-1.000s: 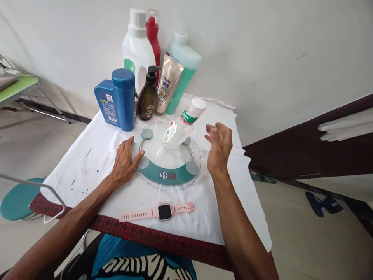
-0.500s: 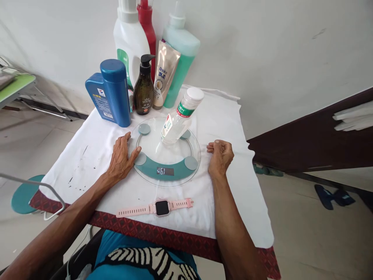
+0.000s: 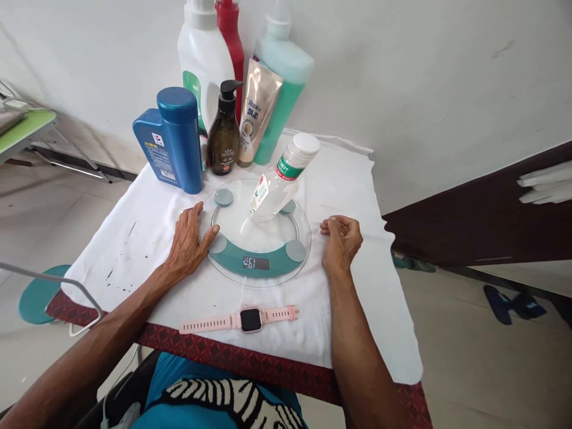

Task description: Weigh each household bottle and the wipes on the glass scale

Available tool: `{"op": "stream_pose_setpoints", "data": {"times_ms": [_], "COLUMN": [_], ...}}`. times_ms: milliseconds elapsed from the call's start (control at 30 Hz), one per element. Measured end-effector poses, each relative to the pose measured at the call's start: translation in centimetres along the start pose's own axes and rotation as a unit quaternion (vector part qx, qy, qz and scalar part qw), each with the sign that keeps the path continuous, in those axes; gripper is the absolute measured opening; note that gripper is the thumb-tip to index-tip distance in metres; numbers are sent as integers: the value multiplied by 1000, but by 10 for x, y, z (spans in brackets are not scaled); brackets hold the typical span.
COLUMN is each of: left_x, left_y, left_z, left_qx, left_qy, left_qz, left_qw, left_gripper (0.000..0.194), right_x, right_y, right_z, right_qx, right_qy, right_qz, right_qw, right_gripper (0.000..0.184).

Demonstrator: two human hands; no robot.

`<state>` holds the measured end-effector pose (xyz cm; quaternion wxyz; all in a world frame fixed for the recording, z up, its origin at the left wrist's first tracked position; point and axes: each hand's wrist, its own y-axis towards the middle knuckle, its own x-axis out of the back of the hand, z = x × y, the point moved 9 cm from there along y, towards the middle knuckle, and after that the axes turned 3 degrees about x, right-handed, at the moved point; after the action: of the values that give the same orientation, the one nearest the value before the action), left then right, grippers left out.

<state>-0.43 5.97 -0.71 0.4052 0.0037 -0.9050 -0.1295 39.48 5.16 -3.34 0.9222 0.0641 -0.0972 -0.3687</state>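
Observation:
A round glass scale [image 3: 232,271] with a teal band and a lit display lies on the white cloth. On its glass stands a clear bottle [image 3: 279,193] with a white cap and a green-and-red neck label. My left hand [image 3: 187,241] rests at the scale's left edge, fingers apart and thumb over the rim, holding nothing. To the right of the scale, apart from it, my right hand [image 3: 342,241] rests on the cloth with its fingers curled in and nothing visible in them. A pink smartwatch [image 3: 251,320] lies flat in front of the scale, its strap spread out.
Along the back stand a blue jug [image 3: 179,146], a brown pump bottle [image 3: 224,137], a beige Rejoice tube [image 3: 259,107], a white bottle [image 3: 208,59], a red bottle [image 3: 231,30] and a green bottle [image 3: 286,77]. A wall [image 3: 402,89] rises behind the table.
The whole view has shifted slightly, so everything sits a little further right. My hands, the scale, the bottle and the watch keep their places relative to each other.

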Motion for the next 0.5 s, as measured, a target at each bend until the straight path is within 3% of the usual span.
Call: {"op": "stream_pose_setpoints", "data": {"times_ms": [67,133,300,367,500], "left_x": [0,0,0,0,1], "left_y": [0,0,0,0,-3], "left_z": [0,0,-1,-2,-3], "left_qx": [2,5,15,21,24], "left_qy": [-3,-5,-9,-13,-23], "left_qz": [0,2,12,12,7], "left_qw": [1000,1000,1000,1000,999], "left_gripper": [63,63,66,65,62], "right_x": [-2,-8,-53,-74,-101], "right_y": [0,-1,-17,-25,-36], "right_z": [4,23,115,141,155], "right_qx": [-19,-7,131,160,147], "right_qy": [11,19,74,86,80], "right_qz": [8,28,159,194,187], "right_qw": [1000,999,976,964,968], "right_gripper": [43,53,68,73,73]}}
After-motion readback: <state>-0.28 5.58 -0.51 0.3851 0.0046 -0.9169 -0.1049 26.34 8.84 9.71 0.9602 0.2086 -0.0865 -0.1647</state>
